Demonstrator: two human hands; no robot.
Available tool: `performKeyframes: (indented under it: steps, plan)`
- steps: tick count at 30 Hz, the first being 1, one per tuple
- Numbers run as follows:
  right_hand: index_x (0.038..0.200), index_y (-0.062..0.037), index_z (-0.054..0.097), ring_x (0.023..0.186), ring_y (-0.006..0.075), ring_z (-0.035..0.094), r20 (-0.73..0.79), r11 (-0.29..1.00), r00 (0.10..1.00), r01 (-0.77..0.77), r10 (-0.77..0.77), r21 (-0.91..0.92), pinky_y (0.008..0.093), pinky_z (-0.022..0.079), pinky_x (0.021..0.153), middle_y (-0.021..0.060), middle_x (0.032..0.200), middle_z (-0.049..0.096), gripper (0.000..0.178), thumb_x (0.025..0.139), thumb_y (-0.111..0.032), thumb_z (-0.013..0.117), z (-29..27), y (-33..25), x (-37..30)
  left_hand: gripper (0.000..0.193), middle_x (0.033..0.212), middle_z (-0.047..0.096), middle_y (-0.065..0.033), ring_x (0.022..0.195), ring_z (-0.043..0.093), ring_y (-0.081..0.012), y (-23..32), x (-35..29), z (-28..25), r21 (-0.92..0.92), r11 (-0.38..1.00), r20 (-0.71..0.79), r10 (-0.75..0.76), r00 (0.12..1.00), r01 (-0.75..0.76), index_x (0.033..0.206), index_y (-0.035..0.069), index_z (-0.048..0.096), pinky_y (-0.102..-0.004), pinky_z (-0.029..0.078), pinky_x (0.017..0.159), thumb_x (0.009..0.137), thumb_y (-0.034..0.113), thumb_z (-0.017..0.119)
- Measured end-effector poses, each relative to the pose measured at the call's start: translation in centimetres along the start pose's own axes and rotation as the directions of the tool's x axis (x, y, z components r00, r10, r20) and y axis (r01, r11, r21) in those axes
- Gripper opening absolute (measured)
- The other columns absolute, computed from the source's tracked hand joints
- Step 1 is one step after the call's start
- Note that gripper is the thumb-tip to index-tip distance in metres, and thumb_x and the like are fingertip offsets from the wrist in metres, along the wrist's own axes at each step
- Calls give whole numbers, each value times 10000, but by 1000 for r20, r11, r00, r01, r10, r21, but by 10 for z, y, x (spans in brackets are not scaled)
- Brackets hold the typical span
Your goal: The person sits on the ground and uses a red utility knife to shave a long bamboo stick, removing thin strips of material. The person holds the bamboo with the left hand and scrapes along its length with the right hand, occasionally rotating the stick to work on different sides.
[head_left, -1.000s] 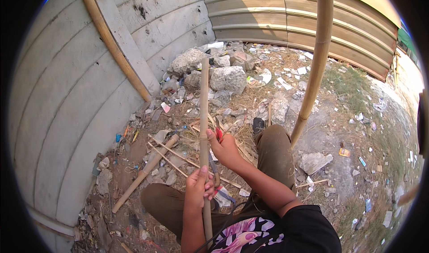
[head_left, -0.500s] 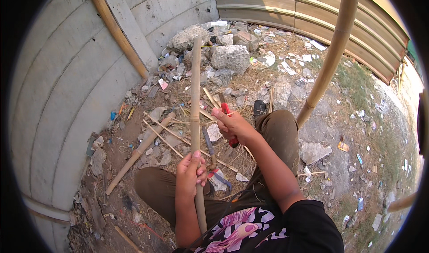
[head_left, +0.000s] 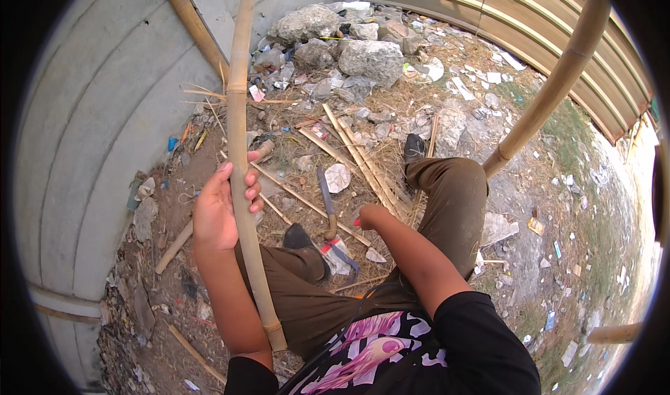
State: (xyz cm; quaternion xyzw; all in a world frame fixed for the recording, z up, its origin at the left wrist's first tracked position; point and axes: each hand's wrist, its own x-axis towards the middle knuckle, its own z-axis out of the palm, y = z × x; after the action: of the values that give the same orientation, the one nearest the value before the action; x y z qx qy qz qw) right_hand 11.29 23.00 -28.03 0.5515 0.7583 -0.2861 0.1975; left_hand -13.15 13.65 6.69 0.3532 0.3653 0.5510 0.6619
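Note:
A long bamboo pole stands slanted in front of me, its lower end over my lap and its top near the upper edge. My left hand is wrapped round its middle, fingertips showing on the right side. My right hand is a closed fist low between my knees, apart from the pole. Only a red bit of the red-handled tool shows at that fist; the rest is hidden. On the ground between my feet lies a dark blade with a curved wooden handle.
Split bamboo strips lie ahead, beside my right foot. Another bamboo length lies at left, partly hidden. Rocks and litter are heaped by the grey wall. An upright bamboo post rises at right, before a corrugated metal fence.
My left hand has lifted the bamboo pole up and to the left. My right hand has dropped lower and turned, so the red-handled tool is mostly hidden. The view has shifted slightly.

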Motion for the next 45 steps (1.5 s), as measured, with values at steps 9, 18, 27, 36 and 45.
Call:
performKeyframes:
  steps: [9, 18, 27, 36, 45]
  plan:
    - [1111, -22, 713, 1101, 386, 662, -80, 806, 955, -194, 285, 559, 479, 538, 915, 227, 1188, 681, 427, 858, -364, 671, 48, -59, 64, 396, 898, 534, -22, 775, 500, -121, -55, 17, -42, -150, 984, -242, -129, 962, 95, 1312, -5, 494, -289, 435, 628, 1063, 293, 418]
    - [1136, -73, 720, 1127, 296, 677, 43, 787, 943, -299, 329, 540, 422, 561, 919, 142, 1217, 694, 431, 778, -303, 789, 54, -79, 86, 338, 906, 602, -72, 686, 570, -121, -63, 18, 5, 341, 931, -253, -42, 966, 130, 1297, 53, 385, -256, 487, 533, 1032, 186, 546]
    - [899, -58, 734, 749, 304, 718, 419, 517, 897, -427, 139, 742, 474, 574, 663, 172, 758, 697, 254, 664, -153, 712, 37, 9, 112, 148, 847, 599, -61, 614, 528, -88, -71, 32, 3, 310, 945, -231, -30, 972, 103, 1075, 32, 533, -243, 453, 495, 1037, 174, 513]
    - [892, 33, 700, 802, 368, 714, -511, 887, 849, 126, 136, 445, 472, 550, 748, 225, 828, 707, 267, 783, -199, 624, -183, -3, -80, 136, 848, 584, -35, 631, 525, -92, -47, 13, 4, 128, 992, -174, 41, 984, -19, 1056, 54, 541, -261, 445, 506, 1022, 185, 541]
    - [985, -21, 711, 1108, 329, 507, -975, 981, 151, 125, -165, -147, 544, 376, 980, 129, 1019, 606, 374, 694, -251, 756, -176, 14, -166, 147, 881, 605, -27, 642, 542, -96, -75, -13, 10, -59, 995, -180, 70, 981, -82, 1089, 111, 549, -256, 442, 517, 1035, 247, 549]
